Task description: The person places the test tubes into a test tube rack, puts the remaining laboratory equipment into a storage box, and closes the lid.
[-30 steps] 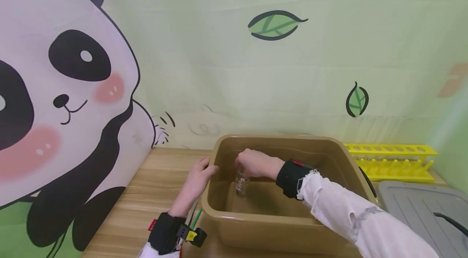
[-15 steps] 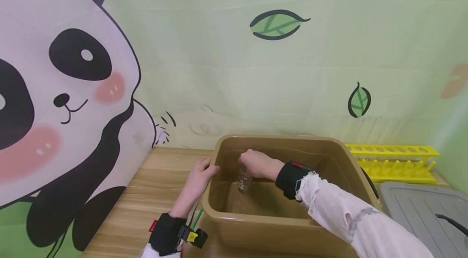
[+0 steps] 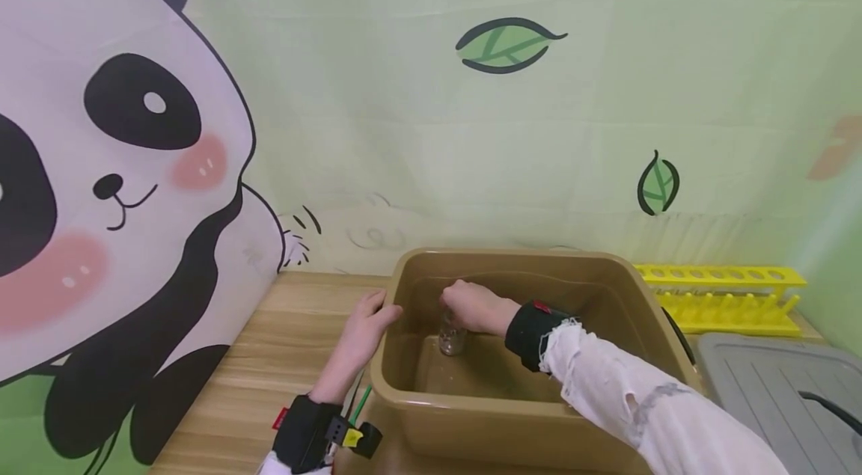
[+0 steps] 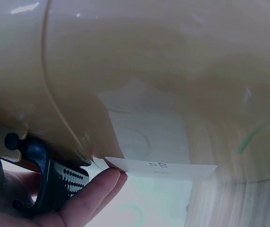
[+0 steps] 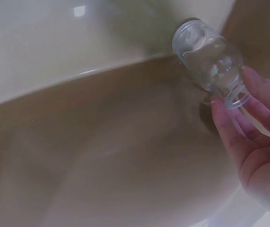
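Note:
A small clear glass bottle (image 3: 452, 337) is inside the brown plastic tub (image 3: 485, 404), near its left end. My right hand (image 3: 475, 306) reaches over the front rim and pinches it around the neck. In the right wrist view the bottle (image 5: 208, 56) has its narrow mouth between thumb and fingertips, its wide base away from the hand, close to the tub's floor. My left hand (image 3: 364, 327) rests on the left rim, thumb at the edge. In the left wrist view its straight fingers (image 4: 94, 196) lie beside a dark clip with holes (image 4: 61, 182).
Right of the tub, a yellow test tube rack (image 3: 723, 301) holds several clear tubes. A grey ridged lid (image 3: 774, 378) with a black handle lies in front of it. A green stick (image 3: 361, 404) lies at the tub's front left corner. A panda-printed cloth (image 3: 404, 123) hangs behind.
My right hand and the bottle have shifted slightly right inside the tub. My left hand has stayed at the left rim.

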`<state>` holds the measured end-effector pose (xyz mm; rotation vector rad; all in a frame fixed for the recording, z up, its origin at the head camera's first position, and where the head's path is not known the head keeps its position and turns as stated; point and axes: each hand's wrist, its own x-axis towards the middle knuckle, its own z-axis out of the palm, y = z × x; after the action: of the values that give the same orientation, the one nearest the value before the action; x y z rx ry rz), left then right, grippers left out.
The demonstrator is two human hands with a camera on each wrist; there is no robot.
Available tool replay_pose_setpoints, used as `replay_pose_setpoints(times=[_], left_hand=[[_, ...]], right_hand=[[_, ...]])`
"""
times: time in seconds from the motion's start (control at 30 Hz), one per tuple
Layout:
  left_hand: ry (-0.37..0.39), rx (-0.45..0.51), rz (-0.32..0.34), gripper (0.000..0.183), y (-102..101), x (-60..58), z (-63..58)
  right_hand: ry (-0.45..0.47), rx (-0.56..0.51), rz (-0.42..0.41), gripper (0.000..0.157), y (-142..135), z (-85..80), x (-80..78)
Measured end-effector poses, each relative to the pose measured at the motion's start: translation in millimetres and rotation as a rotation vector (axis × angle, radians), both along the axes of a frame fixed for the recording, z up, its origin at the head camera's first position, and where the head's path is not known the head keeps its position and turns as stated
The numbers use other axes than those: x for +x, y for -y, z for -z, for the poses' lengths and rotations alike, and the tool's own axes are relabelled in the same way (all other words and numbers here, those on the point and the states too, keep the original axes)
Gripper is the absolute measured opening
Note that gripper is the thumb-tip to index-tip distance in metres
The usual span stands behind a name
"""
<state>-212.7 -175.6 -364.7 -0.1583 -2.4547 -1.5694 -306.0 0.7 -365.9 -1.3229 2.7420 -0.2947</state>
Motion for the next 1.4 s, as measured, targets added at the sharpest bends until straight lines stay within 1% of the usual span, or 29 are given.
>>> replay_pose_setpoints(times=[0.13,0.3,0.47,0.57,0.7,0.8,0.87,1.0,1.07,1.13,1.27,1.37,1.4], left_hand=[[0.002,0.002,-0.007,0.034,0.2,1.0,0.3],[0.013,0.024,0.004,0.034,0.0,1.9,0.1],[0.011,0.032,0.01,0.035,-0.9,3.6,-1.8],[0.013,0.039,0.012,0.036,-1.6,5.0,-3.1],[0.013,0.05,0.013,0.036,-1.6,5.2,-2.6],[0.016,0.059,0.012,0.036,-1.4,4.3,-1.8],[0.021,0.069,0.01,0.036,-1.7,3.8,-1.8],[0.031,0.082,0.012,0.036,-2.8,1.9,-0.9],[0.031,0.08,0.01,0.035,-3.2,1.3,-0.9],[0.031,0.082,0.008,0.034,-3.4,1.4,-1.2],[0.025,0.096,0.017,0.033,-3.0,2.7,-0.9],[0.027,0.116,0.032,0.033,-3.1,3.6,-0.8],[0.028,0.123,0.035,0.033,-3.2,3.8,-0.9]], right_hand=[[-0.005,0.0,0.004,0.01,0.7,4.8,-0.2],[-0.039,0.011,0.002,0.008,1.4,7.7,0.3],[-0.119,0.057,-0.007,0.008,1.9,7.6,1.1],[-0.181,0.086,-0.031,0.01,2.1,7.8,1.5],[-0.251,0.093,-0.065,0.013,2.3,7.3,1.4],[-0.256,0.081,-0.065,0.013,2.5,2.1,0.8],[-0.226,0.066,-0.054,0.012,3.3,-3.8,-0.2],[-0.177,0.039,-0.035,0.013,0.0,-22.2,0.0],[-0.19,0.021,-0.037,0.013,-3.7,-33.5,1.3],[-0.194,0.005,-0.046,0.015,-8.7,-47.0,3.8],[-0.157,-0.024,-0.039,0.021,-22.6,-76.0,8.9],[-0.137,-0.057,-0.018,0.024,-37.0,-99.4,12.3],[-0.144,-0.073,-0.011,0.024,-42.5,-106.8,13.3]])
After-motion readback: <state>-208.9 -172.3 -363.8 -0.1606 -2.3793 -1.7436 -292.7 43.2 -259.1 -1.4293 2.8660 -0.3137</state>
